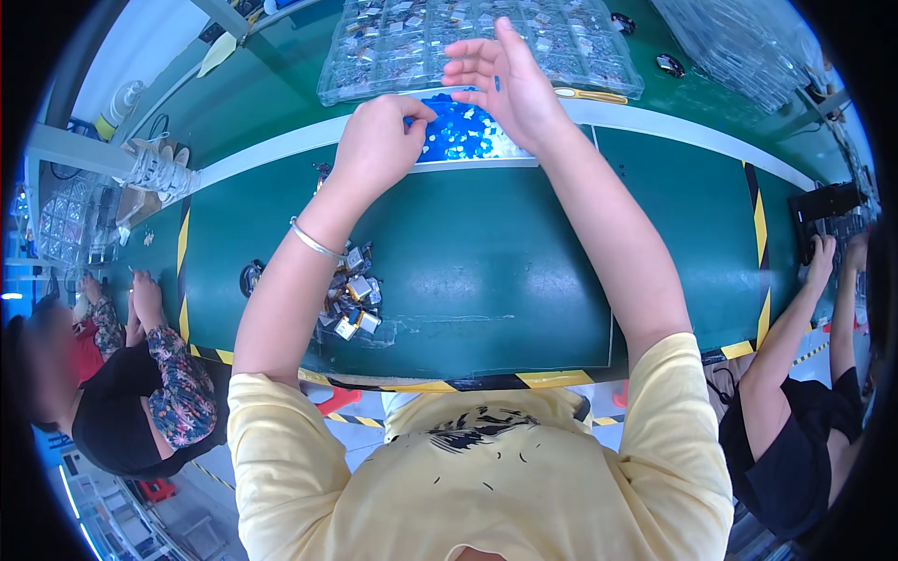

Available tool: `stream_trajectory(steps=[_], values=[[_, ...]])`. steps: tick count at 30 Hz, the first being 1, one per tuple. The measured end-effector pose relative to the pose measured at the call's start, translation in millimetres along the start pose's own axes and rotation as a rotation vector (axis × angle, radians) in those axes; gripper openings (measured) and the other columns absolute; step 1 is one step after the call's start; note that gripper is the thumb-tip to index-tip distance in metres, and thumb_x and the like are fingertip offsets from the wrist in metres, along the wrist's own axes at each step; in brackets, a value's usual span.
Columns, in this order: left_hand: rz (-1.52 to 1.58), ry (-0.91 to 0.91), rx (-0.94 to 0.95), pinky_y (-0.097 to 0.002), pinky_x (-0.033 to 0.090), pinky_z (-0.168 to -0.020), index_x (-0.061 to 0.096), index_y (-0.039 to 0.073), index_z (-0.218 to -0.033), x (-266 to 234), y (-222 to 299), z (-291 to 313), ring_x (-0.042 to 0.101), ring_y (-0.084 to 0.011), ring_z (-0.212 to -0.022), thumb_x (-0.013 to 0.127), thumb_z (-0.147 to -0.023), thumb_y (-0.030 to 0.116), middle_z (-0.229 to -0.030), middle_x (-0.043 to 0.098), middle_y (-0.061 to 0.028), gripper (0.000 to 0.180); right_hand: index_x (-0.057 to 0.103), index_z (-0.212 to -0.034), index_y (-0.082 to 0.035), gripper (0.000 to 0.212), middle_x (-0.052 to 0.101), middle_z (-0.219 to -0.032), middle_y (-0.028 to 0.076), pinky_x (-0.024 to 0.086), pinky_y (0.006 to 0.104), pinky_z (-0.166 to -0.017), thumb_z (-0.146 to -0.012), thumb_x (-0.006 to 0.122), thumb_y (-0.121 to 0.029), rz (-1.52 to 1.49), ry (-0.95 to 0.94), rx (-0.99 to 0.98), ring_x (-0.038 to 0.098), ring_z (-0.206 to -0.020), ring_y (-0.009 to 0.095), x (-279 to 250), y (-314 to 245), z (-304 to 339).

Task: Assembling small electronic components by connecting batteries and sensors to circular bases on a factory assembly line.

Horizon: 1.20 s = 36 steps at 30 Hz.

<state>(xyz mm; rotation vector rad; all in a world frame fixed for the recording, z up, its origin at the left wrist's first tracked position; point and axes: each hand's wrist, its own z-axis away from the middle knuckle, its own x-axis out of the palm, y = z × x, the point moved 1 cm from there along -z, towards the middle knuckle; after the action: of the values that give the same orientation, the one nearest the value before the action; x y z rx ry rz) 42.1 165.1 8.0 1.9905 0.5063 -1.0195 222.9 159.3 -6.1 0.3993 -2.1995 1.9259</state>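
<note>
Both my arms reach across the green work table [486, 271]. My left hand [377, 140] is at the left end of a shallow white-edged tray [486, 164], its fingers curled together in a pinch; whatever is in them, if anything, is too small to make out. Small blue and white pieces [460, 129] fill the tray. Above its right end, my right hand [510, 89] is raised with fingers stretched and apart, holding nothing. Beside my left forearm lies a pile of small silver battery cells [357, 292] with dark wires, partly hidden by the arm.
Behind the tray stands a clear compartmented tray [477, 47] full of small parts. A yellow-handled tool [589, 95] lies along its front edge. Stacked clear trays [739, 51] rise at the far right. Yellow-black tape [756, 243] marks the table. People sit at work on both sides.
</note>
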Motion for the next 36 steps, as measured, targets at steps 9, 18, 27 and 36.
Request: stream_trajectory(steps=[9, 18, 27, 36], values=[[0.084, 0.268, 0.403, -0.0401, 0.051, -0.080, 0.069, 0.004, -0.097, 1.9, 32.4, -7.7, 0.064, -0.0301, -0.088, 0.076, -0.070, 0.011, -0.094, 0.067, -0.0111, 0.028, 0.043, -0.137, -0.002, 0.088, 0.055, -0.127, 0.015, 0.036, 0.0403, -0.105, -0.093, 0.017, -0.073, -0.133, -0.213, 0.093, 0.049, -0.121, 0.024, 12.5, -7.2, 8.0], [0.052, 0.249, 0.309, -0.0401, 0.052, -0.071, 0.068, 0.004, -0.087, 15.9, 28.5, -12.0, 0.064, -0.0317, -0.078, 0.067, -0.075, 0.005, -0.080, 0.066, -0.0127, 0.012, 0.051, -0.127, 0.000, 0.080, 0.060, -0.113, 0.013, 0.044, 0.0344, -0.095, -0.095, 0.024, -0.068, -0.302, -0.226, 0.103, 0.057, -0.103, 0.021, 13.2, 2.0, 8.0], [0.312, -0.061, -0.277, -0.0233, 0.040, -0.044, 0.067, 0.003, -0.094, 6.0, -15.7, -14.7, 0.051, -0.0056, -0.051, 0.063, -0.091, 0.016, -0.065, 0.063, -0.0006, 0.014, 0.066, -0.088, -0.003, 0.024, 0.065, -0.080, 0.007, 0.051, 0.0314, -0.074, -0.095, 0.049, -0.019, 0.752, -0.013, -0.167, 0.063, -0.080, 0.017, -1.3, 13.7, -1.6], [1.079, -0.288, -0.561, -0.0215, 0.048, -0.055, 0.067, 0.002, -0.098, -8.1, -21.6, -21.6, 0.057, -0.0081, -0.062, 0.059, -0.095, 0.021, -0.076, 0.063, -0.0017, 0.021, 0.070, -0.102, 0.000, 0.027, 0.070, -0.098, 0.018, 0.052, 0.0383, -0.085, -0.079, 0.058, -0.006, 1.254, -0.382, -0.119, 0.066, -0.089, 0.035, 17.6, -19.7, 12.2]])
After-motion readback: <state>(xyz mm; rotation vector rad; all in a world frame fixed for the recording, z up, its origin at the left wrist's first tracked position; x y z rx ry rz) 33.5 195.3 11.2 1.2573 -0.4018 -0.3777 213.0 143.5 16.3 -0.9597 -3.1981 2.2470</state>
